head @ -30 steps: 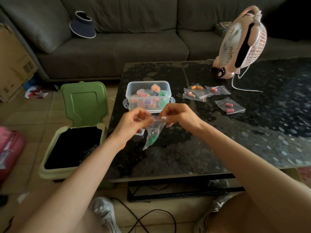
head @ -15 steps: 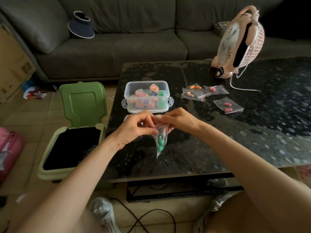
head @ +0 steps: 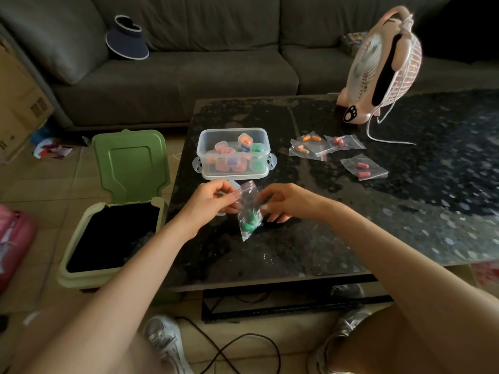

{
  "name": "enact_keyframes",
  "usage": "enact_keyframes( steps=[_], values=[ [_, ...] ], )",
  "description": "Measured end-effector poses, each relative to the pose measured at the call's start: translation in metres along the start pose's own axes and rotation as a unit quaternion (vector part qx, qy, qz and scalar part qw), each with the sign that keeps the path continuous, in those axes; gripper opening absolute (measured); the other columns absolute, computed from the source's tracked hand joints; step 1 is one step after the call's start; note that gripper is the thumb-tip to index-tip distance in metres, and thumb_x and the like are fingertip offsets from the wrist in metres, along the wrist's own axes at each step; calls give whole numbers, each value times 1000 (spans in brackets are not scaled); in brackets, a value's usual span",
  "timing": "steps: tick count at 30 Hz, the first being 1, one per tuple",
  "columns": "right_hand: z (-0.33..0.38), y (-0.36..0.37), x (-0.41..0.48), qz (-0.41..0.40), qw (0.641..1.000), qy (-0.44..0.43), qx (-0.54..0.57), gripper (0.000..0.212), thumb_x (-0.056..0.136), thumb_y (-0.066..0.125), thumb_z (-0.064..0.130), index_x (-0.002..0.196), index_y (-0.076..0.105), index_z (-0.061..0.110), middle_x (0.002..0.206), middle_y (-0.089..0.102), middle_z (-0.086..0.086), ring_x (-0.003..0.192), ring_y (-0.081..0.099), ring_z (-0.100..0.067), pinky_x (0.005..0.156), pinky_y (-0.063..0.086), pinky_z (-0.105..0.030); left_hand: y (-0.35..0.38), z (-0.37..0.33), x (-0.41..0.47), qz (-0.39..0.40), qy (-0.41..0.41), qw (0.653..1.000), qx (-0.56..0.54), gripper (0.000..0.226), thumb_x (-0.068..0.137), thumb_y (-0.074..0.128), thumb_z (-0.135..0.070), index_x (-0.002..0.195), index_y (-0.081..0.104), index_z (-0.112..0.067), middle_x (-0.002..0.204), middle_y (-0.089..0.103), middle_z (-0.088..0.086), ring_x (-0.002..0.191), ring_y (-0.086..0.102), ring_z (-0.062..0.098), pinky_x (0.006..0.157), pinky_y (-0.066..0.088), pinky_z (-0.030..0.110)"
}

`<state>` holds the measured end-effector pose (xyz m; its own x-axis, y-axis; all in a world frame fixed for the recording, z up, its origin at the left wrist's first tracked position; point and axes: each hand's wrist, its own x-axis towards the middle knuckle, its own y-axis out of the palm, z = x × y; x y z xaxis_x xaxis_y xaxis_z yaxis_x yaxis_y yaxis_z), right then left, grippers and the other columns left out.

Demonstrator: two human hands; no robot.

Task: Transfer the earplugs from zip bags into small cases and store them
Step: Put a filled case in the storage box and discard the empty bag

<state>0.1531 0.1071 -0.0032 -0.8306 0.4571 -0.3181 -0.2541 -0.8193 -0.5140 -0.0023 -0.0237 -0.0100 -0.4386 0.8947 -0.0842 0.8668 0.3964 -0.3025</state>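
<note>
Over the table [head: 324, 238], left hand [head: 208, 203] and right hand [head: 286, 202] pinched the hanging zip bag [head: 248, 197] from opposite sides, green earplugs [head: 249, 224] below both grips.

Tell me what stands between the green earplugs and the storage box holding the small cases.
Only the zip bag itself: the green earplugs sit at its bottom, while the left hand and right hand pinch it. Whether its zip is open cannot be told. Nothing lies between bag and storage box.

Container [head: 233, 155] stood on table [head: 297, 238]; held bag [head: 248, 211] before it, zip bags [head: 363, 167] to its right, fan [head: 383, 66] behind those. Bin [head: 89, 279] stood left of table.
</note>
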Motion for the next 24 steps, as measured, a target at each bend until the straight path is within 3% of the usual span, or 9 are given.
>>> enact_keyframes(
  steps=[4, 8, 12, 16, 20, 24],
  values=[
    [-8, -1, -3, -11, 1000, -9, 20, 29, 88, 57, -5, 115, 58, 5, 104, 66, -15, 85, 66, -23, 73, 58, -30, 1, 1, 3, -23, -30, 998, -47, 9, 91, 59, -19, 89, 61, -11, 88, 70, 4, 81, 70, 19, 85, 51, 39],
    [-11, -6, -5, -60, 993, -18, 98, 21, 81, 65, -9, 95, 65, 7, 78, 68, -9, 61, 66, -9, 60, 57, -21, 3, -2, 3, -39, -27, 996, -81, 9, 92, 57, -15, 86, 60, -9, 83, 68, 4, 76, 68, 16, 81, 55, 33],
    [-13, -9, -10, -72, 987, 4, 141, 20, 80, 65, -10, 88, 60, 8, 70, 66, -9, 56, 63, -12, 57, 56, -23, 7, -3, 2, -60, -16, 995, -79, 12, 93, 55, -10, 82, 58, -7, 85, 67, 10, 74, 68, 17, 71, 58, 28],
    [-14, -15, -14, -77, 981, 18, 178, 17, 84, 57, -11, 83, 56, 6, 66, 65, -12, 56, 64, -16, 61, 57, -29, 10, -3, 3, -71, -39, 994, -78, 12, 93, 54, -8, 84, 57, -3, 85, 67, 13, 76, 69, 20, 71, 59, 32],
    [-16, -21, -18, -55, 972, 5, 227, 29, 83, 47, -18, 90, 67, 1, 84, 68, -17, 73, 69, -24, 67, 59, -30, 18, 1, 3, -36, -99, 988, -112, 11, 94, 54, -12, 87, 55, -5, 80, 65, 12, 72, 69, 22, 72, 59, 35],
    [-13, -20, -24, -81, 986, -19, 145, 41, 78, 47, -22, 95, 69, 8, 100, 65, -15, 83, 66, -18, 70, 56, -20, 26, 2, 1, -22, -147, 978, -145, 12, 96, 51, -12, 90, 55, -1, 80, 65, 16, 68, 70, 23, 66, 60, 32]
  ],
)
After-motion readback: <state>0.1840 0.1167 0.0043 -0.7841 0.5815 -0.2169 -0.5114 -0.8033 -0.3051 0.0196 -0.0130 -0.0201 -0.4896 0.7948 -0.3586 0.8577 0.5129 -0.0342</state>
